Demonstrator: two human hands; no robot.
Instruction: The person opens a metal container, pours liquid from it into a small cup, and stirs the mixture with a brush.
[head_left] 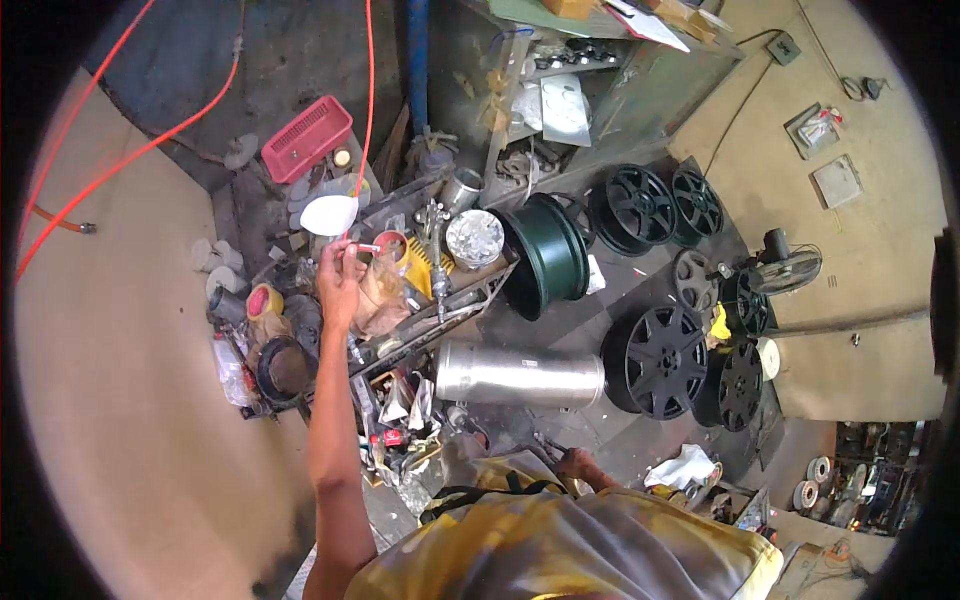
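Silvery slim piece [370,248] pinched in nearly closed left fingers [349,263], right fingers [573,461] small, partly hidden, hold unclear.

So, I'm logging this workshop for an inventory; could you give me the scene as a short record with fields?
Left hand: raised beside a white oval object; exact grip unclear
Right hand: low, beside the yellow-and-grey cloth shirt; grip unclear
Dark metal rack: silver metal spray gun, white-smeared round tin
Right of rack: shiny silver metal cylinder, dark-green round wheel rim
Hanging: thin orange-red hose
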